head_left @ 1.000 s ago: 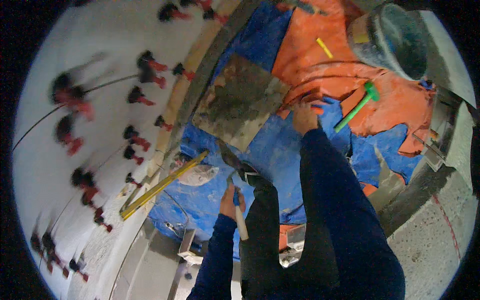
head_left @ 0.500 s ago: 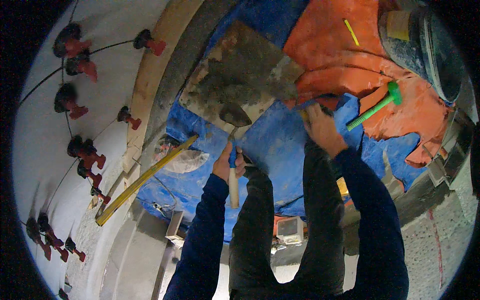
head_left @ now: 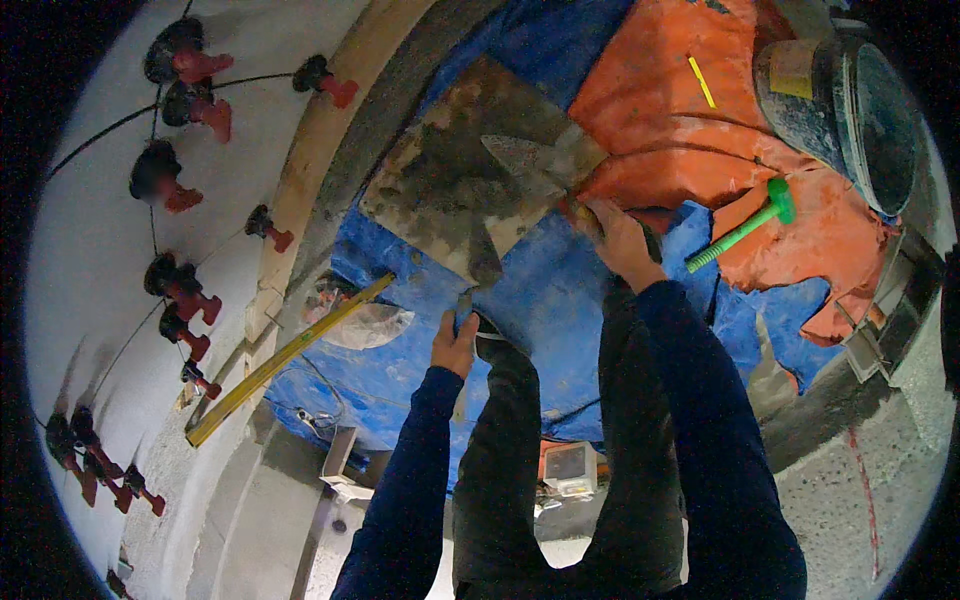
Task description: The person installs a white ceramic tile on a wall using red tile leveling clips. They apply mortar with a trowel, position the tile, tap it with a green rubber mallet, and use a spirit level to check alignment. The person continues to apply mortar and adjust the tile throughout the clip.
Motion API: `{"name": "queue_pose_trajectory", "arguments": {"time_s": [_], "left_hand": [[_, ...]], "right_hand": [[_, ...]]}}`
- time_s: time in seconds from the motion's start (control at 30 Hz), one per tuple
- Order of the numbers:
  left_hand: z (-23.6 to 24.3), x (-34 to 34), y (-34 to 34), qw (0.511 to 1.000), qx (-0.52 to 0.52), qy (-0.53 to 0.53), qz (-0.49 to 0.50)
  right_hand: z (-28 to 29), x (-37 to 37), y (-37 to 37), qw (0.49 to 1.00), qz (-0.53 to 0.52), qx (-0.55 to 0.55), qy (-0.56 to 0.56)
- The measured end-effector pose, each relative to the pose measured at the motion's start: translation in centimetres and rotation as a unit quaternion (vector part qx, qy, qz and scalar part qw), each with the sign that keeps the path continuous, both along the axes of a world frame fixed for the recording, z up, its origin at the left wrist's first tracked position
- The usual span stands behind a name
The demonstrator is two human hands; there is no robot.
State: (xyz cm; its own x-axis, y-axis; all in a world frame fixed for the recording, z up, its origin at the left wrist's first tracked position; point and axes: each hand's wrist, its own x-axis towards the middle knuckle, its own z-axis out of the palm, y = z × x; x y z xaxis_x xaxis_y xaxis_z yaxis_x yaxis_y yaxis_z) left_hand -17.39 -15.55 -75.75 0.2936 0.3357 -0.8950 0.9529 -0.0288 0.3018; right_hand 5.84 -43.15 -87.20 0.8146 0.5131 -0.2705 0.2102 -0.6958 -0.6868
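Note:
My left hand [head_left: 453,343] is closed round the blue and pale handle of a small trowel. Its rounded grey blade [head_left: 485,260] points away from me, at the near corner of a square board [head_left: 400,185] smeared with dark, wet-looking mortar. In my right hand [head_left: 622,243] is the handle of a larger pointed trowel, mostly hidden by the fingers. That trowel's long grey blade [head_left: 520,160] reaches left over the right part of the board. The board lies on a blue sheet [head_left: 555,290] in front of my legs.
Right of my right hand, a green hammer [head_left: 745,230] lies on an orange sheet [head_left: 690,150], with a yellow strip [head_left: 702,82] beyond. A dirty bucket [head_left: 820,90] stands far right. A long yellow bar [head_left: 290,360] slants at left, beside a white surface carrying several red-and-black fittings [head_left: 180,300].
My right hand has moved left and slightly nearer, bringing the larger trowel's blade over the board. The small trowel in my left hand has tilted, and that hand sits slightly lower.

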Motion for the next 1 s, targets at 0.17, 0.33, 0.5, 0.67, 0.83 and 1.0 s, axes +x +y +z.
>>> {"name": "queue_pose_trajectory", "arguments": {"time_s": [0.17,0.33,0.5,0.67,0.83,1.0], "left_hand": [[-5.5,-3.7,-3.4,0.984,0.165,-0.051,-0.052],[-8.4,-2.6,-8.1,0.977,0.154,-0.069,0.13],[-8.3,2.0,-11.9,0.974,0.139,-0.134,0.118],[-13.8,9.6,-12.2,0.905,-0.062,-0.14,0.396],[-20.0,15.5,-10.3,0.762,-0.242,-0.126,0.587],[-20.2,21.4,-7.4,0.817,-0.215,-0.095,0.526]], "right_hand": [[-2.6,1.6,-2.1,0.995,0.059,-0.083,0.001],[-2.5,1.3,-3.0,0.979,0.019,-0.204,-0.023],[1.2,-0.8,-4.9,0.981,-0.117,-0.147,-0.048],[7.3,0.1,-9.6,0.967,-0.232,-0.108,0.005],[15.6,9.6,-17.7,0.919,-0.33,-0.069,-0.203],[20.1,25.6,-28.0,0.88,-0.366,-0.077,-0.293]]}}
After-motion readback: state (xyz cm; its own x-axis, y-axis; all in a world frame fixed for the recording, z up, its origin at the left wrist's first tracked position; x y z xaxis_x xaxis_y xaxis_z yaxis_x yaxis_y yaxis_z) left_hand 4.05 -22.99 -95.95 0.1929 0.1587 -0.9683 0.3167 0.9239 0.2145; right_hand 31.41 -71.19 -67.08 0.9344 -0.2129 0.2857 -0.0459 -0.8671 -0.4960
